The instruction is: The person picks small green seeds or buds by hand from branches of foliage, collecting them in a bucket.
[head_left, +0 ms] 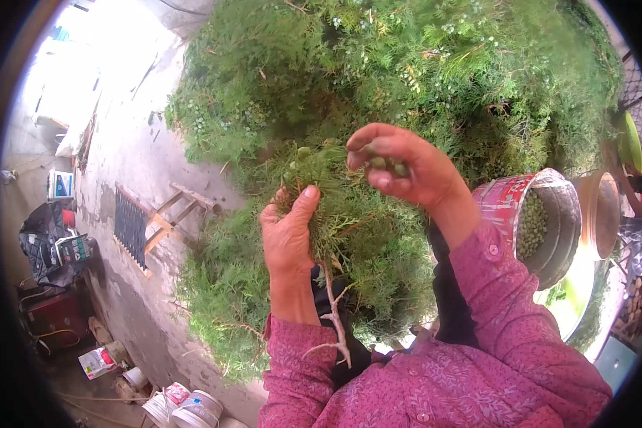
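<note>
My left hand [289, 232] is closed round a leafy green sprig [324, 214], thumb on top, with its bare brown stem [335, 314] hanging down toward my lap. Round green cones [304, 153] show at the sprig's upper end. Just right of the sprig, my right hand [399, 164] is curled, slightly blurred, with several small green cones [386, 165] held in its fingers and palm. The two hands are apart. Behind and below them lies a big heap of green branches [264, 78].
At the right, a red and white bucket [496, 203] holds many green cones [531, 225], beside a tan bucket [600, 214]. A wooden folding stool [157, 225] lies on the floor at the left. White buckets [196, 410] stand at the lower left.
</note>
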{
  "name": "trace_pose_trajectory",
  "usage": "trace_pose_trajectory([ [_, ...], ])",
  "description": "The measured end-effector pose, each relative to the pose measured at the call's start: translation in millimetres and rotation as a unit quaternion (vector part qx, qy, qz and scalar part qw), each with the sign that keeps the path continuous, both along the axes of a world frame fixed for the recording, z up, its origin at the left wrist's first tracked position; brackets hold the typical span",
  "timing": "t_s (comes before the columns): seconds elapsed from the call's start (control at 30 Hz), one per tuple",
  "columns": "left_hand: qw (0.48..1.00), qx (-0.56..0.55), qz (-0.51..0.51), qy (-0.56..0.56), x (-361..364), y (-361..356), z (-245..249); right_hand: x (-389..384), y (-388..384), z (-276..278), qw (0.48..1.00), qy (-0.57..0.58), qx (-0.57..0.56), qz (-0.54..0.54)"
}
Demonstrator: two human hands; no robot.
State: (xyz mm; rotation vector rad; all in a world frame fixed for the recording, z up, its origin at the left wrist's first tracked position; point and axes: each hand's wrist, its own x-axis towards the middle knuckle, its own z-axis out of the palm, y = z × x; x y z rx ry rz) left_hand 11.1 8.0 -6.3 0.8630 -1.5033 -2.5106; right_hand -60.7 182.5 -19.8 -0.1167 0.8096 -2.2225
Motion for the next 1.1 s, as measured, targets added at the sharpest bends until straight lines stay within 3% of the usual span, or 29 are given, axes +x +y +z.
trace_pose_trajectory([
  [0.07,1.0,0.007,-0.02,-0.013,0,3,1,-1,2,3,0.994,-0.03,0.041,-0.093],
  [0.13,0.999,0.009,-0.016,-0.04,1,8,-1,-2,-2,0,0.993,-0.045,0.054,-0.1],
  [0.2,0.996,0.028,-0.077,-0.027,5,9,4,-1,-8,-2,0.987,-0.024,0.11,-0.113],
  [0.43,0.993,0.008,-0.113,-0.04,6,16,4,4,-14,-4,0.987,0.02,0.143,-0.069],
  [0.53,0.994,-0.014,-0.09,-0.054,3,19,10,4,-14,0,0.983,0.009,0.156,-0.097],
  [0.6,0.997,0.038,-0.058,-0.035,1,16,8,3,-11,-5,0.982,0.018,0.172,-0.07],
  [0.77,0.999,0.004,-0.041,-0.022,1,10,-7,8,-5,0,0.996,-0.07,0.062,-0.005],
  [0.83,0.999,-0.023,-0.021,-0.011,0,4,-16,9,0,-7,0.983,-0.023,-0.18,0.02],
  [0.93,0.999,-0.012,0.01,-0.031,2,1,-5,2,15,-5,0.973,-0.033,-0.219,-0.06],
  [1.0,0.999,-0.005,-0.029,-0.022,1,2,5,0,16,-2,0.969,-0.04,-0.233,-0.064],
  [1.07,0.999,-0.007,-0.034,-0.018,2,4,5,0,15,16,0.984,-0.067,-0.126,-0.108],
  [1.1,0.999,-0.007,-0.034,-0.019,2,4,5,-1,15,13,0.984,-0.068,-0.126,-0.108],
])
